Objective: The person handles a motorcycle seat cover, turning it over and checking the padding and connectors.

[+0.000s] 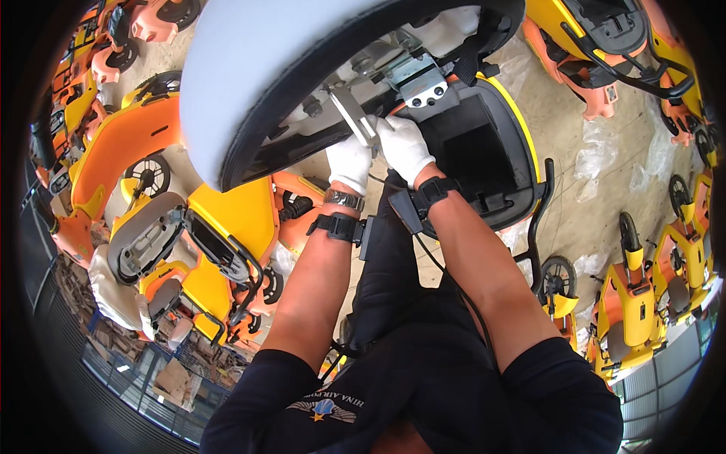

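A scooter seat [249, 68] with a pale grey top and dark rim is tipped up, its underside facing me. My left hand [349, 162], in a white glove, is closed at the lower end of a flat pale metal bar [350, 113]; its fingertips are partly hidden behind the bar. My right hand [406, 148], gloved too, pinches that same end from the other side. Just above it a silver hinge bracket [420, 80] with dark bolts joins the seat's underside. Beside my right hand lies the scooter's black storage compartment [516, 204], edged in yellow.
Orange and yellow scooters stand around me, including a yellow one [240, 212] with its seat raised at left and another [625, 306] at right. Clear plastic wrap [599, 155] lies on the concrete floor [563, 98]. A black grab rail [541, 227] curves near my right forearm.
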